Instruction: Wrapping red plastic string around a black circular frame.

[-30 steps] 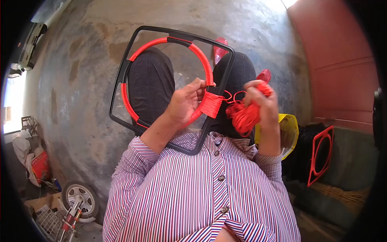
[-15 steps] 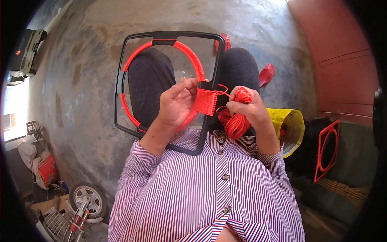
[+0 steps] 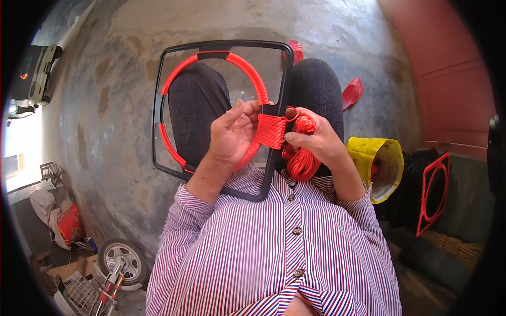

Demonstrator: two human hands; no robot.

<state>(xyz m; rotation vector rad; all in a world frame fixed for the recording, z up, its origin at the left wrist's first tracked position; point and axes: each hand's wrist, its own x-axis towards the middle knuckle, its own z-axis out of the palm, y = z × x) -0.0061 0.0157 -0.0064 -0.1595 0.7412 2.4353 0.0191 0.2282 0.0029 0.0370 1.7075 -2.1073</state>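
A black square frame [image 3: 158,110] with a ring inside it, partly wrapped in red cord, rests over my knees. My left hand [image 3: 232,134] grips the ring where it meets the frame's right side, fingers beside a dense band of red windings [image 3: 271,131]. My right hand [image 3: 316,139] holds a bundle of red cord [image 3: 301,160] just right of that band, thumb and forefinger pinching the strand against the frame. I sit in dark trousers and a striped shirt.
A yellow bag [image 3: 382,163] lies at my right, with another red-wrapped frame [image 3: 433,192] beyond it. Red sandals [image 3: 352,94] are on the concrete floor. A small wheel [image 3: 120,258] and clutter sit at the lower left; a red wall rises at right.
The frame has swung down and leftward to lie flatter over my knees. My right hand with the cord bundle came down from a raised pull to the frame's edge.
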